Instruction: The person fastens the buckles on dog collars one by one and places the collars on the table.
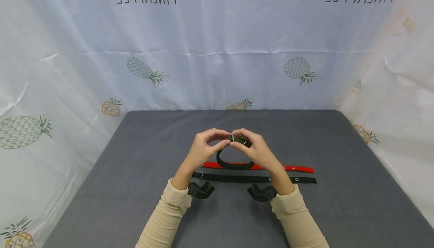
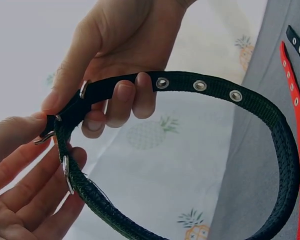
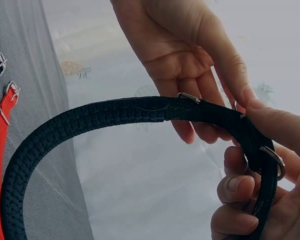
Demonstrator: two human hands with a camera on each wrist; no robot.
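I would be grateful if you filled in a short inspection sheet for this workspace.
Surface: grey tabletop, seen behind and around the hands.
Job's things: dark green collar, raised above the tabletop in a loop, with metal eyelets along one stretch.
Clutter: red strap and black strap, lying lengthwise on the tabletop, the black one nearer the person.
Grippers: left hand and right hand both grip the collar, thumbs close together; a black mount shows at each wrist.
Cables: nothing seen.
Surroundings: pale curtain with pineapple prints behind and at both sides.
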